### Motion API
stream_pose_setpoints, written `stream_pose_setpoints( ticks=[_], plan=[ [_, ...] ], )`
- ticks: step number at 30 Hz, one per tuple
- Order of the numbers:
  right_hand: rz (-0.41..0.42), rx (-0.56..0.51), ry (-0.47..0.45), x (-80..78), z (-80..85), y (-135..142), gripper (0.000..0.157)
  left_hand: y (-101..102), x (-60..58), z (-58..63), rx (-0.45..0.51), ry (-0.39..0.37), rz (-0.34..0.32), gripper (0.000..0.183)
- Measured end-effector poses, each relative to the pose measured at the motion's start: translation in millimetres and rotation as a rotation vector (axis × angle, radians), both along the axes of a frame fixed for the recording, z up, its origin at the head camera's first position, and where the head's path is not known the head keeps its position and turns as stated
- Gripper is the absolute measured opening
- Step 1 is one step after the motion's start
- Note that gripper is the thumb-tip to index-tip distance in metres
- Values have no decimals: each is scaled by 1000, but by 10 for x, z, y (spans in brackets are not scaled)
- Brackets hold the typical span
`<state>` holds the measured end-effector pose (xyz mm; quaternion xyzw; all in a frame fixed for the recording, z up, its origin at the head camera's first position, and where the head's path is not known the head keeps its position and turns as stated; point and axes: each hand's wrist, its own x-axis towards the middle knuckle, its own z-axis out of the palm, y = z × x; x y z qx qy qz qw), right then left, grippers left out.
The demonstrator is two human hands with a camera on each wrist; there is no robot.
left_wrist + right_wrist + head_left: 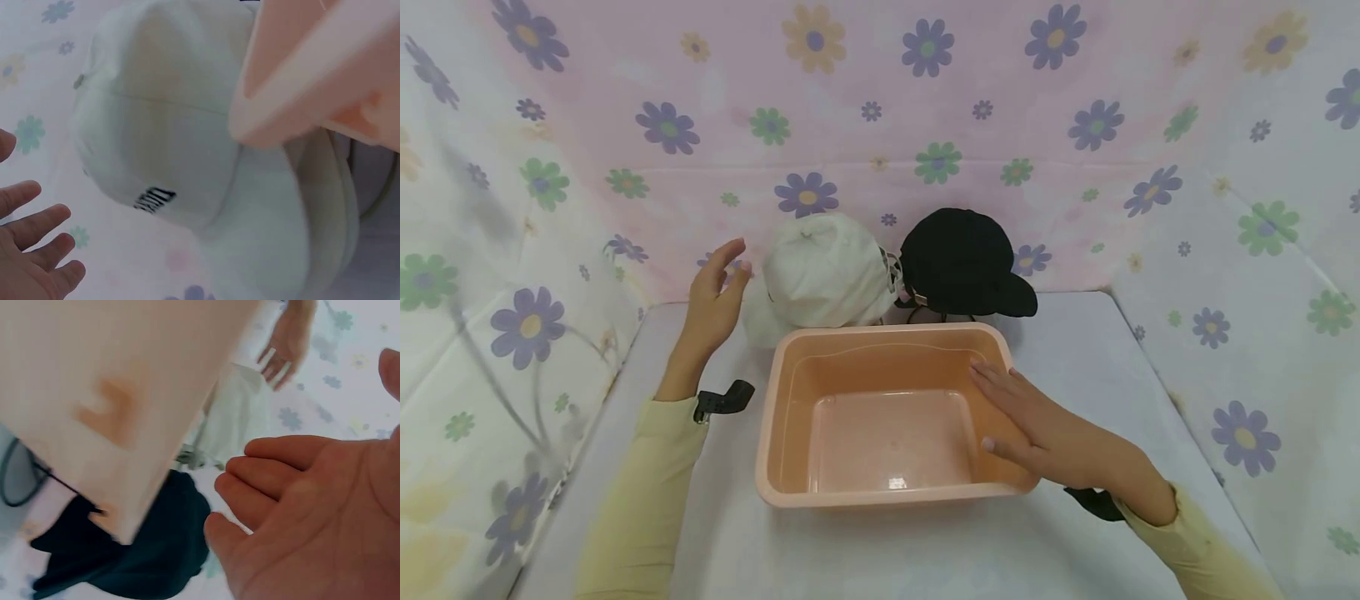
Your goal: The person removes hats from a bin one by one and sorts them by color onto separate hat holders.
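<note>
A peach plastic basin stands in the middle of the table, with nothing in it. Behind it a white cap and a black cap sit side by side. My left hand is raised beside the white cap, fingers loosely extended and holding nothing. In the left wrist view the white cap shows dark lettering on its front. My right hand hovers over or rests at the basin's right side, fingers straight; contact is unclear. The right wrist view shows that palm bare, near the black cap.
Flower-patterned cloth hangs at the back and both sides of the white table. Thin dark wire loops show beneath or beside the caps, partly hidden by the basin. A black strap-mounted device is on the left wrist.
</note>
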<state>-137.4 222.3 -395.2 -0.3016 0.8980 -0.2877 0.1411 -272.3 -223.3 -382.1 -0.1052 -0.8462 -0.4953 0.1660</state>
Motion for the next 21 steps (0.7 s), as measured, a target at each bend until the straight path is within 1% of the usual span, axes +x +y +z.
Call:
stream_pose_setpoints(
  ticks=[3, 7, 10, 13, 15, 18, 20, 21],
  plan=[
    [44, -28, 43, -120, 166, -76, 80, -70, 50, -107, 49, -21, 43, 49],
    [86, -100, 85, -345, 344, -216, 76, -136, 115, -259, 76, -66, 95, 48],
    [97, -170, 110, -573, 425, -345, 68, -156, 151, -352, 71, -108, 132, 49],
    [78, -267, 128, -844, 467, -497, 60, -171, 178, -407, 80, -167, 169, 51],
    [57, -337, 127, -1025, 480, -601, 54, -189, 194, -431, 87, -236, 180, 55],
    [14, -439, 95, -1274, 480, -747, 49, -229, 206, -478, 83, -386, 166, 64],
    [-21, -479, 66, -1407, 488, -839, 47, -259, 198, -537, 69, -492, 131, 69],
    [-39, -504, 44, -1466, 492, -882, 47, -272, 188, -575, 77, -537, 99, 71]
  ],
)
